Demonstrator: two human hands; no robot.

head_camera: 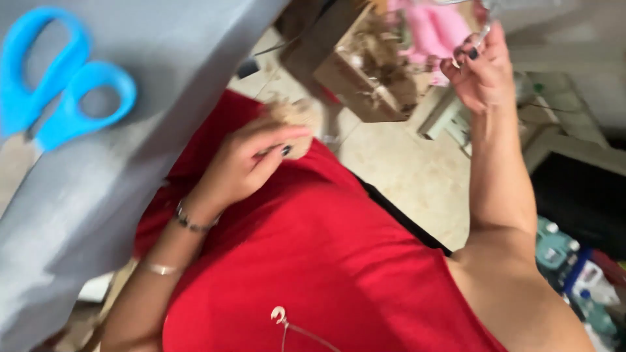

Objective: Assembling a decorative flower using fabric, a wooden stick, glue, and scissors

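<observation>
My left hand [244,163], with two bracelets on the wrist, is closed around a small tan clump of shredded filler [292,114] above my red garment [313,261]. My right hand [479,68] is raised at the upper right, fingers pinched on a thin clear piece [490,19] that is too blurred to identify. Just left of that hand is a pink object [433,32]. It sits at the top of an open cardboard box [345,85] holding more tan filler.
Blue-handled scissors [62,78] lie on a grey surface [98,195] at the left. Pale floor tiles [404,176] show beyond my lap. Bottles and packages [564,257] stand at the lower right, and white furniture [450,117] stands by the box.
</observation>
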